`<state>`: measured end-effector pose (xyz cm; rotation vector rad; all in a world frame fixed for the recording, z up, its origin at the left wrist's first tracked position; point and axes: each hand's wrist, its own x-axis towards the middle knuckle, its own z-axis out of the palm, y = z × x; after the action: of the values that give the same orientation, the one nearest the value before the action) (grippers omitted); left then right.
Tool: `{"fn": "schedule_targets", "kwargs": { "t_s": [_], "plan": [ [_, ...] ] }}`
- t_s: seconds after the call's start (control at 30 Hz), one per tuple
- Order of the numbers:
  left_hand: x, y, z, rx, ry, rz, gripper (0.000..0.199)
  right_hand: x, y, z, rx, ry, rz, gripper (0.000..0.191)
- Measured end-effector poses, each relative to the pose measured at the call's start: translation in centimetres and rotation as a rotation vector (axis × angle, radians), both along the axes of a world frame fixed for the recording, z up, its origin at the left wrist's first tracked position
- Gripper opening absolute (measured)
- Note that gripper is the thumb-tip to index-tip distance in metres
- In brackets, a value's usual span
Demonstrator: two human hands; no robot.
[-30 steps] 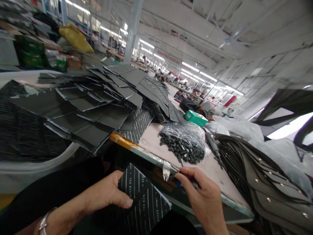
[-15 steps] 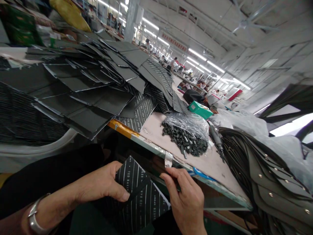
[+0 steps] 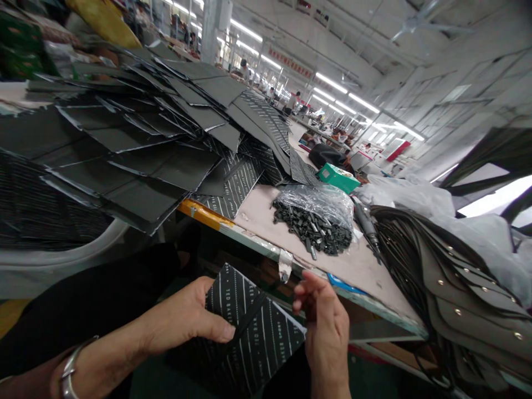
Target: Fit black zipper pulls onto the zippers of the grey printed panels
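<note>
My left hand (image 3: 187, 316) is closed on a black fabric panel (image 3: 253, 332) printed with white lines and lettering, its thumb lying flat on top. A dark strap or band crosses the panel, and a white edge shows along its upper right side. Beside that right corner is my right hand (image 3: 326, 330), raised with its fingers curled inward and slightly blurred. What its fingertips hold, if anything, is hidden. Just above, a whitish piece of tape (image 3: 285, 266) hangs over the edge of the worktable (image 3: 257, 208).
Dark grey panels (image 3: 137, 166) are heaped at left, overhanging the table edge. A plastic bag of small dark metal parts (image 3: 316, 221) lies mid-table, with a green box (image 3: 338, 177) behind it. A grey-handled tool (image 3: 366, 224) and stacked riveted flaps (image 3: 453, 277) are at right.
My right hand has moved away from the tape's lower end, its fingers curling in. My left hand and the panel have shifted slightly right in the view.
</note>
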<state>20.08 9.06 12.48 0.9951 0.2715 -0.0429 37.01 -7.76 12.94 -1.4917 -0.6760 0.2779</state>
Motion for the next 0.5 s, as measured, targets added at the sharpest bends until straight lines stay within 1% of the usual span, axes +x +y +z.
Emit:
{"fn": "schedule_targets", "kwargs": {
  "t_s": [0.03, 0.07, 0.13, 0.17, 0.23, 0.27, 0.33, 0.43, 0.5],
  "plan": [
    [0.2, -0.4, 0.1, -0.014, -0.002, 0.014, 0.018, -0.4, -0.7, -0.6, 0.031, 0.103, 0.036, 0.042],
    [0.4, -0.8, 0.1, -0.024, -0.006, 0.022, 0.019, -1.0, -1.3, -1.1, 0.027, 0.187, 0.083, 0.047],
    [0.9, -1.6, 0.2, -0.02, -0.022, 0.016, 0.02, -2.2, -2.3, -1.7, -0.036, 0.319, 0.151, 0.053],
    [1.1, -2.0, 0.3, -0.008, -0.032, 0.004, 0.021, -2.9, -2.5, -1.8, -0.07, 0.376, 0.163, 0.05],
    [1.5, -2.5, 0.4, 0.043, -0.049, -0.003, 0.021, -3.8, -2.8, -1.6, -0.113, 0.425, 0.161, 0.035],
    [1.6, -2.7, 0.5, 0.071, -0.046, 0.013, 0.022, -4.0, -2.9, -1.4, -0.13, 0.399, 0.161, 0.029],
    [1.9, -3.0, 0.6, 0.126, -0.018, 0.086, 0.025, -4.0, -2.9, -1.0, -0.179, 0.27, 0.162, 0.022],
    [2.3, -3.2, 0.9, 0.238, 0.017, 0.204, 0.023, -3.8, -2.9, -0.8, -0.228, 0.075, 0.132, 0.021],
    [2.6, -3.3, 1.0, 0.288, 0.024, 0.231, 0.023, -3.8, -2.9, -1.0, -0.207, -0.003, 0.11, 0.02]
  ]
}}
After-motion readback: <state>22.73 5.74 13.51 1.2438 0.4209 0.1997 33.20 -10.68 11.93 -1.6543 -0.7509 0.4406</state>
